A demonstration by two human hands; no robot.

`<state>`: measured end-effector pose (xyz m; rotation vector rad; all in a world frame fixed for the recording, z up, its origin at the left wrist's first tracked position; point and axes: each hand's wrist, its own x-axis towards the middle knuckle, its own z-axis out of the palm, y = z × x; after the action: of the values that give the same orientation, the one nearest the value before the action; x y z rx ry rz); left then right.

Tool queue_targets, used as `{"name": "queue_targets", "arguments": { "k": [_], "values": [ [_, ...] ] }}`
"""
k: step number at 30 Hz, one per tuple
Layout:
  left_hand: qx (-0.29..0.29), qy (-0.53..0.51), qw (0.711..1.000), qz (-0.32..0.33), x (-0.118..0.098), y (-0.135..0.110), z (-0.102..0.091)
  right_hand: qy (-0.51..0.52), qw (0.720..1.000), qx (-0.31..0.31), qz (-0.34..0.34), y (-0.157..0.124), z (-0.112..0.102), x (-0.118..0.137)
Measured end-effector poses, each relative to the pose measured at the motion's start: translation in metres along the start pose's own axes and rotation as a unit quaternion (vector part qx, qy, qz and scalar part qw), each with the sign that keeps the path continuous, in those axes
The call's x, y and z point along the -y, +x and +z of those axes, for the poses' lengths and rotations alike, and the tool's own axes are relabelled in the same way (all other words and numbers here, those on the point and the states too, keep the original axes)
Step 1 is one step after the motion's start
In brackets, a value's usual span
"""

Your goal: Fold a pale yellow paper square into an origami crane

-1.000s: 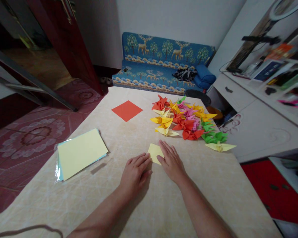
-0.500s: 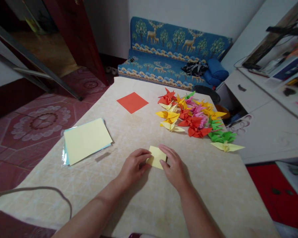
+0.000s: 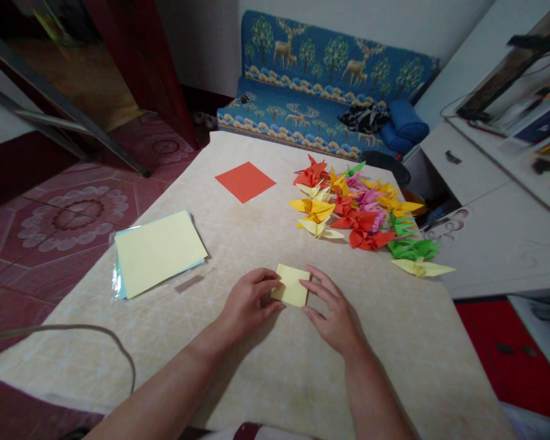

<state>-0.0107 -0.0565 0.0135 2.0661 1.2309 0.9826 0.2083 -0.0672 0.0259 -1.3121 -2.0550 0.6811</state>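
Note:
A small square of folded yellow paper (image 3: 290, 286) lies on the cloth-covered table between my hands. My left hand (image 3: 252, 299) grips its left side, fingertips on the edge and thumb at the lower left corner. On the other side, my right hand (image 3: 330, 311) holds the right edge with curved, parted fingers; one fingertip rests on top of the paper and the thumb is by the lower right corner. Folded paper cranes (image 3: 366, 220) in red, yellow, orange, pink and green cluster beyond my right hand. A flat red paper square (image 3: 245, 182) lies farther back.
A stack of yellow and blue paper sheets (image 3: 160, 253) in clear plastic lies on the left. A small greyish strip (image 3: 189, 284) sits beside it. A cable (image 3: 91, 329) crosses the table's left corner. Behind the table stands a blue patterned sofa (image 3: 293, 116); a white cabinet (image 3: 476, 201) is at right.
The yellow folded paper has turned slightly and sits squarer to me. My right hand's fingers have spread and shifted right, towards its edge. The view has tilted down a little.

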Motion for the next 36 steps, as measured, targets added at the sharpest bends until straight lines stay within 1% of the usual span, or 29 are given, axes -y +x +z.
{"name": "queue_targets", "arguments": {
  "k": [7,11,17,22,25,27,29,32,36],
  "values": [
    [-0.007,0.043,0.999,0.015,0.000,0.000,0.001,0.002,1.000,0.018,-0.015,-0.001,-0.001,0.003],
    [-0.007,0.052,0.998,0.018,0.000,-0.001,0.002,0.011,1.000,0.013,-0.011,0.000,-0.001,0.002],
    [-0.015,0.033,0.999,0.027,0.001,-0.001,0.001,0.034,0.999,0.002,-0.010,0.001,-0.001,0.001],
    [-0.015,0.038,0.999,0.019,0.002,-0.001,0.002,0.041,0.999,-0.011,0.012,0.000,0.003,-0.002],
    [-0.023,0.048,0.998,0.019,0.003,-0.001,0.004,0.017,1.000,-0.020,-0.013,0.002,0.007,-0.002],
    [-0.025,0.048,0.998,0.022,0.003,-0.002,0.005,-0.004,0.998,-0.041,-0.042,0.005,0.008,0.000],
    [-0.027,0.040,0.999,0.020,0.004,-0.003,0.005,-0.026,0.996,-0.062,-0.054,0.008,0.008,0.004],
    [-0.029,0.021,0.999,0.012,0.004,-0.006,0.005,-0.051,0.996,-0.065,-0.034,0.011,0.008,0.008],
    [-0.024,0.011,1.000,0.015,0.002,-0.013,0.001,-0.037,0.998,-0.055,0.002,0.012,0.012,0.007]
  ]
}}
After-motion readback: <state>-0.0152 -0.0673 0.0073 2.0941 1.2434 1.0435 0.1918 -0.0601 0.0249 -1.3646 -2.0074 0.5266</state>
